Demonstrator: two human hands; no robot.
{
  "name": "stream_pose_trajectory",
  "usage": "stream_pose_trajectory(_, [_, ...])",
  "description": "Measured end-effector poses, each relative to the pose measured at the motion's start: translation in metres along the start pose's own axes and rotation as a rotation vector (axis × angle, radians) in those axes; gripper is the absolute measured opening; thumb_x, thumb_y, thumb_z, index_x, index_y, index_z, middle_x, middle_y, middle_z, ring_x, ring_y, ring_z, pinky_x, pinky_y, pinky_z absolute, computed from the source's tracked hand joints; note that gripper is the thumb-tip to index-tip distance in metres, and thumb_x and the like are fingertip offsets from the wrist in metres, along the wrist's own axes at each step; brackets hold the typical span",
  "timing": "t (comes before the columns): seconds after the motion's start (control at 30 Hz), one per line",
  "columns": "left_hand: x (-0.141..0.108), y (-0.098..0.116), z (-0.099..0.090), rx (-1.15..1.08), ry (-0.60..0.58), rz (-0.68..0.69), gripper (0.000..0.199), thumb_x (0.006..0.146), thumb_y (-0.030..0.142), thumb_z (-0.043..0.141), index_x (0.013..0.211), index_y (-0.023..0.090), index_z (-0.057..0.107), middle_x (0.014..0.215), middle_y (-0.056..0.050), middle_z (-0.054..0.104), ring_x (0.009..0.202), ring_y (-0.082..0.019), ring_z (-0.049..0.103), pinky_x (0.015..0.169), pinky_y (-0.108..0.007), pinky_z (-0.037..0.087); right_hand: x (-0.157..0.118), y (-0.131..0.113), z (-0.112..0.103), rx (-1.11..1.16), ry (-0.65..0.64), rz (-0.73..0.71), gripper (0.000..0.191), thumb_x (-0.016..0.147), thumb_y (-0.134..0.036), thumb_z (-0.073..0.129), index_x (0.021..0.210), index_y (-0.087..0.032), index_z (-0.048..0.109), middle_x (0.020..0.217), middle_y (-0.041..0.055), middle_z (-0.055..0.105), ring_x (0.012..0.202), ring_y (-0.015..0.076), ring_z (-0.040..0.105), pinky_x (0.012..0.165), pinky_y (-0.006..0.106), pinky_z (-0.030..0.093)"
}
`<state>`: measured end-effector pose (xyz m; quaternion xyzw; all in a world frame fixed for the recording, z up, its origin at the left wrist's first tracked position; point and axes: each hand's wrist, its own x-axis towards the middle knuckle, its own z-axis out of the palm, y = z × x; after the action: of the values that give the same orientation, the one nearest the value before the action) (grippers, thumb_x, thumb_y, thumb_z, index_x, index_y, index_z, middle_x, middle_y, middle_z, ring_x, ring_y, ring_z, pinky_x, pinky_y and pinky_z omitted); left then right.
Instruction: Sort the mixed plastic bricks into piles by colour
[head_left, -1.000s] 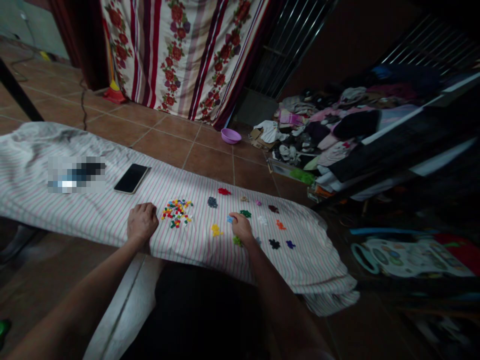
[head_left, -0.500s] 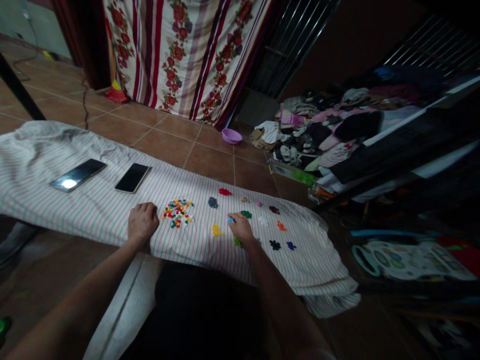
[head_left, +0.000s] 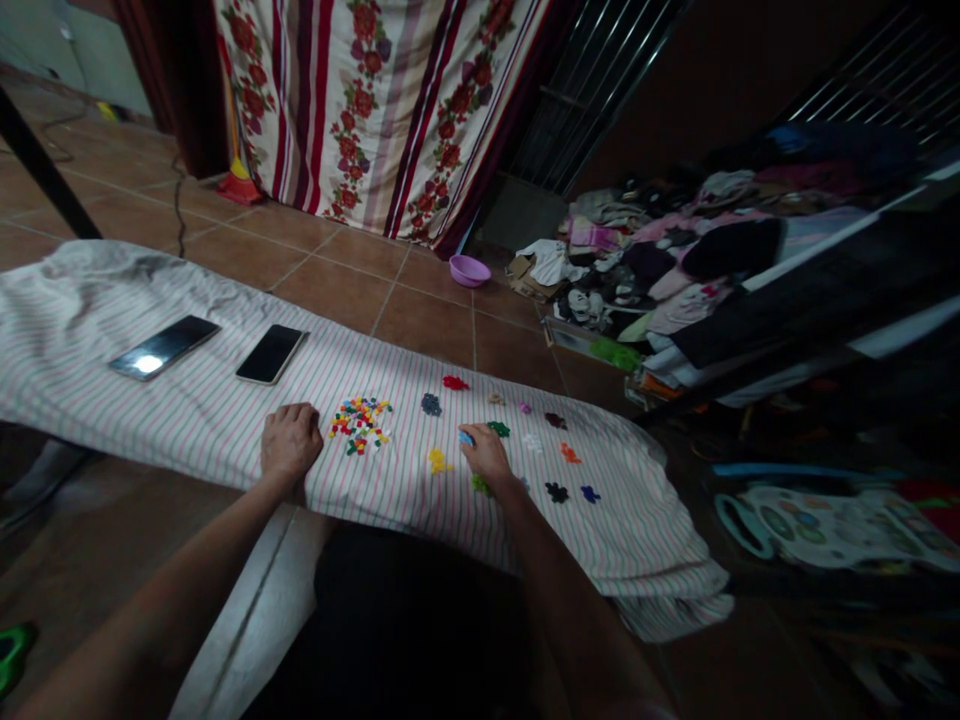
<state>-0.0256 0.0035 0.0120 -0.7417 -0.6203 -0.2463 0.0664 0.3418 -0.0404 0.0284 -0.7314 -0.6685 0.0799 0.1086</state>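
My right hand (head_left: pixel 486 452) is low over the striped cloth, its fingers pinched together at some light blue bead-like pieces (head_left: pixel 466 438). How many of these it grips is hidden by the fingers. Just beyond it lies a dark green pile (head_left: pixel 498 429), with a yellow-green pile (head_left: pixel 480 484) by the wrist and a yellow pile (head_left: pixel 438 461) to its left. My left hand (head_left: pixel 291 442) rests on the cloth with curled fingers, and nothing shows in them. Right beside it is a mixed-colour heap of small pieces (head_left: pixel 361 425).
Two phones (head_left: pixel 271 354) lie on the left part of the striped cloth (head_left: pixel 187 420). Further single-colour piles, among them red (head_left: pixel 454 383), grey (head_left: pixel 430 404), orange (head_left: pixel 570 453) and black (head_left: pixel 556 491), dot the right part. A purple basin (head_left: pixel 469 271) stands on the floor beyond.
The whole view has shifted slightly, moving the scene a little to the right. My right hand stays at the light blue pieces, and the left hand has not visibly moved on the cloth.
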Motion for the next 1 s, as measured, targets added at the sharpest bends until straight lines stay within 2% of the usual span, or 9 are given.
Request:
stream_pose_trajectory(0.23, [0.0,0.0,0.001,-0.007,0.0,0.005,0.019,0.085,0.022,0.045,0.09,0.017,0.062,0.096,-0.011,0.068,0.091,-0.028,0.056,0.078,-0.04,0.036,0.001,-0.002,-0.003,-0.005,-0.049,-0.034,0.038,0.082,-0.014,0.055,0.117,-0.021,0.068,0.108,0.0076,0.065,0.104,0.0188,0.057,0.095,0.029,0.042])
stream_pose_trajectory(0.4, [0.0,0.001,-0.001,-0.029,0.012,0.007,0.019,0.084,0.021,0.045,0.09,0.017,0.062,0.098,-0.012,0.068,0.095,-0.028,0.056,0.08,-0.041,0.036,0.002,-0.005,-0.007,-0.017,-0.066,-0.038,0.032,0.085,-0.016,0.055,0.113,-0.019,0.07,0.106,0.0076,0.065,0.103,0.0183,0.058,0.096,0.028,0.041])
stream_pose_trajectory(0.53, [0.0,0.002,-0.002,-0.04,0.026,0.008,0.02,0.086,0.022,0.043,0.089,0.018,0.062,0.1,-0.012,0.068,0.097,-0.028,0.056,0.081,-0.042,0.036,0.003,-0.007,-0.011,-0.045,-0.08,-0.031,0.029,0.087,-0.018,0.054,0.111,-0.016,0.069,0.111,0.0088,0.066,0.105,0.0184,0.058,0.096,0.028,0.041])
stream_pose_trajectory(0.73, [0.001,0.003,-0.004,-0.048,0.016,-0.004,0.019,0.084,0.021,0.044,0.088,0.018,0.062,0.099,-0.012,0.068,0.096,-0.028,0.056,0.081,-0.041,0.037,0.001,-0.008,-0.015,-0.118,-0.132,-0.026,0.037,0.086,-0.024,0.058,0.122,-0.019,0.064,0.121,0.008,0.064,0.108,0.0196,0.057,0.095,0.029,0.039])
stream_pose_trajectory(1.0, [0.001,0.004,-0.006,-0.115,-0.001,-0.026,0.021,0.082,0.02,0.043,0.088,0.018,0.063,0.098,-0.013,0.067,0.096,-0.029,0.055,0.082,-0.043,0.037,0.0,-0.006,-0.014,-0.08,-0.111,-0.038,0.034,0.085,-0.019,0.056,0.117,-0.02,0.067,0.114,0.0077,0.066,0.108,0.0202,0.057,0.095,0.03,0.04])
